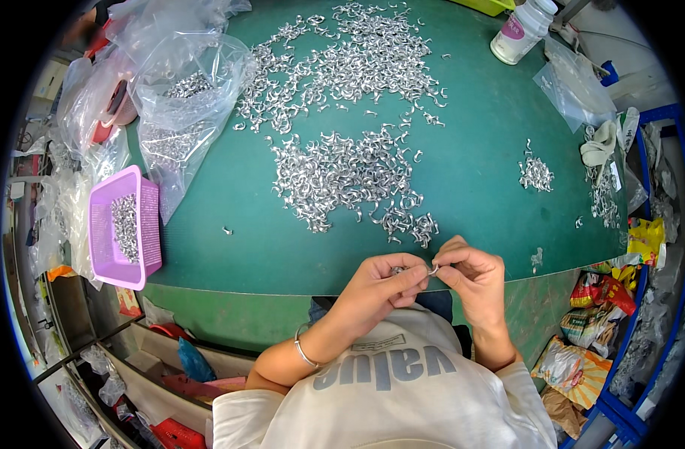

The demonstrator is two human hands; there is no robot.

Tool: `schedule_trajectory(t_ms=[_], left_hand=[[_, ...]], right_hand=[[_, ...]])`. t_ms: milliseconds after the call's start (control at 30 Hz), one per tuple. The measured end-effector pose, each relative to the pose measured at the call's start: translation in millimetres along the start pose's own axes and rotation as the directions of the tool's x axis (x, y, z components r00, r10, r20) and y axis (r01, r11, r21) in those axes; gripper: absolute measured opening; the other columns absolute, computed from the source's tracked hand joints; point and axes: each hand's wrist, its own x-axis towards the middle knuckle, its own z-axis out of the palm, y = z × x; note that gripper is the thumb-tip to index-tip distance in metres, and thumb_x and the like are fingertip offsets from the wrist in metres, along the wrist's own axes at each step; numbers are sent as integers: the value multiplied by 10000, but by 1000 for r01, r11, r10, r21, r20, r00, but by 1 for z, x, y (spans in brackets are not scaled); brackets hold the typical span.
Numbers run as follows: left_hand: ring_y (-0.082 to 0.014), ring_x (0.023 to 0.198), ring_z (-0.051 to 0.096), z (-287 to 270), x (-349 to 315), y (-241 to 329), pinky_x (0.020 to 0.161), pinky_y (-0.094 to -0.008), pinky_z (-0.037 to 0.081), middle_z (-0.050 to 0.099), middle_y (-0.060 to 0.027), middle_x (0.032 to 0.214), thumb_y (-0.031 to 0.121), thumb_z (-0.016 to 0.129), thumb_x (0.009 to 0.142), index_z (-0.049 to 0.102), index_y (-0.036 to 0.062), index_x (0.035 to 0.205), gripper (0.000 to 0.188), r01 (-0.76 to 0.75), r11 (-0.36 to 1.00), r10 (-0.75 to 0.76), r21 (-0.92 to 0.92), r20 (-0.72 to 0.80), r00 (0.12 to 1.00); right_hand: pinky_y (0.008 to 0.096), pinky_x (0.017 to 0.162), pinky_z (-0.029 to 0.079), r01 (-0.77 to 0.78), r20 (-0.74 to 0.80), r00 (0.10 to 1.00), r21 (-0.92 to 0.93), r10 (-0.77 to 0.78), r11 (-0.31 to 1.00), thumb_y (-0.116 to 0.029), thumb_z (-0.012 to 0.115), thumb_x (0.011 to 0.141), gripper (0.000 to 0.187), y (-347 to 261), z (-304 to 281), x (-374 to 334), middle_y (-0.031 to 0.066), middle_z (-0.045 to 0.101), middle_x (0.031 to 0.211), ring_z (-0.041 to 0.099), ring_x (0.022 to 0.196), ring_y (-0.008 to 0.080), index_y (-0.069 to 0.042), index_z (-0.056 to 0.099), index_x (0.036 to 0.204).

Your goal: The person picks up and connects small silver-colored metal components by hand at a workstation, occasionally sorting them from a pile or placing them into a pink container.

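Observation:
At the near edge of the green table, my left hand [387, 283] is closed, with thumb and fingers pinched together. Facing it, my right hand [471, 275] pinches a small curved silver metal piece [433, 270] between thumb and forefinger; the left fingertips meet the same piece. A bit of grey metal shows inside the curled left fingers, too covered to make out fully. Just beyond both hands lies a heap of similar hook-shaped metal pieces [342, 176], its nearest ones close to my right fingertips. A larger spread of such pieces [376, 56] covers the far middle.
On the left stand a purple basket [149, 224] partly filled with metal pieces and a clear plastic bag [208, 120] of more. Small piles [535, 173] lie right. A white bottle [518, 34] stands far right. Blue shelving [638, 284] flanks the table.

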Motion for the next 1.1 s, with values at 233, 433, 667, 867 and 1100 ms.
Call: schedule_trajectory(t_ms=[233, 433, 667, 867, 1100], left_hand=[[-25, 658, 443, 9, -5, 0, 538, -168, 336, 552, -10, 809, 41, 598, 813, 612, 4, 854, 57, -290, 819, 383, 496, -94, 919], [-23, 661, 448, 11, -7, 3, 540, -156, 331, 552, -16, 819, 42, 600, 810, 606, 17, 862, 58, -348, 780, 426, 519, -34, 904], [-87, 682, 457, -9, -1, 3, 567, -215, 368, 533, -69, 833, 110, 494, 856, 535, -14, 934, 151, -70, 984, 80, -162, 55, 995], [-103, 639, 426, -4, 0, 6, 565, -225, 373, 507, -64, 794, 70, 466, 850, 534, -15, 938, 140, -170, 984, 161, -46, -149, 976], [-88, 568, 369, -22, 0, 1, 473, -197, 311, 445, -31, 721, 55, 451, 848, 522, -25, 962, 157, -177, 970, 146, -167, -185, 972]], right_hand=[[278, 734, 397, 65, 62, 996, -37, -63, 997, 109, 625, 695, 157, -4, 2, 1, 94, 588, 847, 510, 821, 167, 26, 623, 828], [284, 730, 398, 94, 34, 995, -96, -91, 991, 102, 643, 676, 150, -5, 6, -1, 100, 590, 834, 516, 814, 183, 28, 618, 804], [310, 743, 399, 247, 41, 952, -686, -302, 685, 19, 703, 607, 272, -1, -13, 16, 106, 575, 888, 515, 829, 232, -8, 615, 863], [352, 782, 383, 213, 163, 975, -885, -153, 414, -74, 721, 619, 419, 21, -3, 20, 97, 496, 1006, 476, 891, 283, -25, 556, 1001], [245, 537, 415, 179, -34, 956, -715, -290, 675, 64, 619, 713, 151, 35, -19, 31, 94, 560, 798, 525, 610, 162, 15, 587, 852]])
